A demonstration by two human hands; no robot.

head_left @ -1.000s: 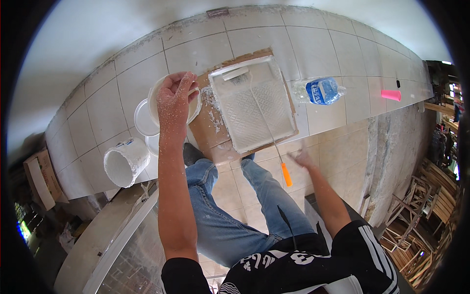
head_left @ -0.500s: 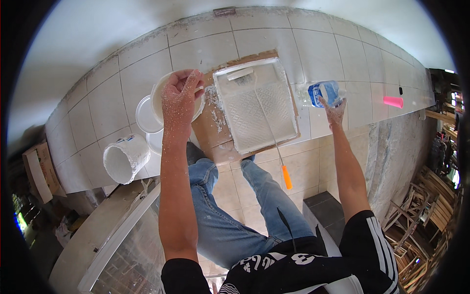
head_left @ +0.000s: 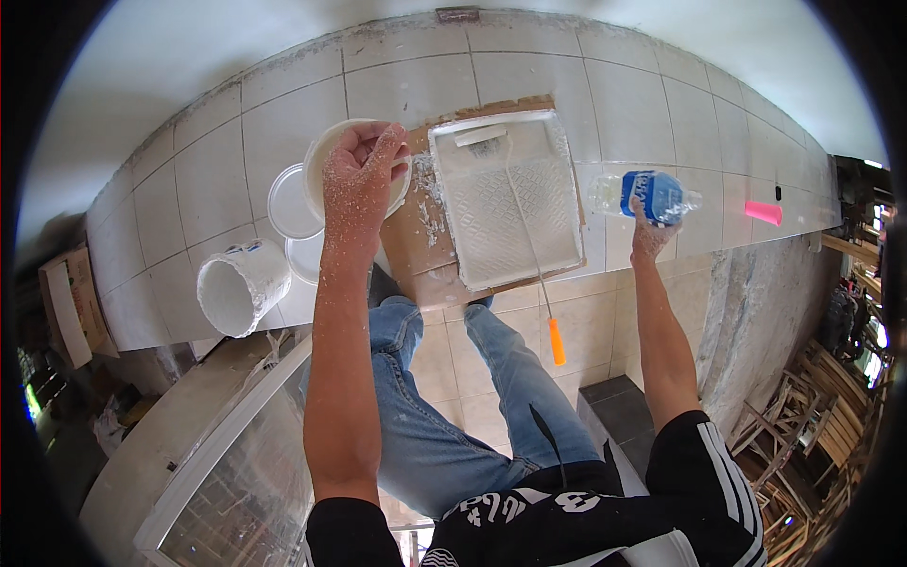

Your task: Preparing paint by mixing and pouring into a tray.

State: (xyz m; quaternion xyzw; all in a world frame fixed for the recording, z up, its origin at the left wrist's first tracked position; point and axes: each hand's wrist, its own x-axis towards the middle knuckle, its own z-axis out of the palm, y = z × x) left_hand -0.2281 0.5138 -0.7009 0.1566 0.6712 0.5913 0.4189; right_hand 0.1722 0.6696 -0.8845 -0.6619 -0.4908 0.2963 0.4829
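Note:
My right hand (head_left: pixel 650 227) grips a clear plastic bottle (head_left: pixel 667 197) with a blue label, tilted nearly level above the tiled ledge. Speckled with white paint, my left hand (head_left: pixel 364 175) is over a round white bucket (head_left: pixel 319 144) and hides much of it. Its fingers are curled together; what they hold, if anything, is hidden. Between both hands lies a white paint tray (head_left: pixel 510 227) coated with pale paint. A paint roller (head_left: pixel 482 135) rests in it, its long wire running to an orange handle (head_left: pixel 556 342) beyond the near edge.
Paint-splashed cardboard (head_left: pixel 416 241) lies under the tray. Left of the bucket are a white lid (head_left: pixel 286 203) and a white tub (head_left: pixel 244 283) on its side. A pink cup (head_left: pixel 763 213) lies far right. A glass-paned frame (head_left: pixel 236 472) stands at the lower left.
My right hand has turned the bottle and lifted it slightly, so its label and neck show more. My left hand stays curled over the bucket. The view has shifted a little.

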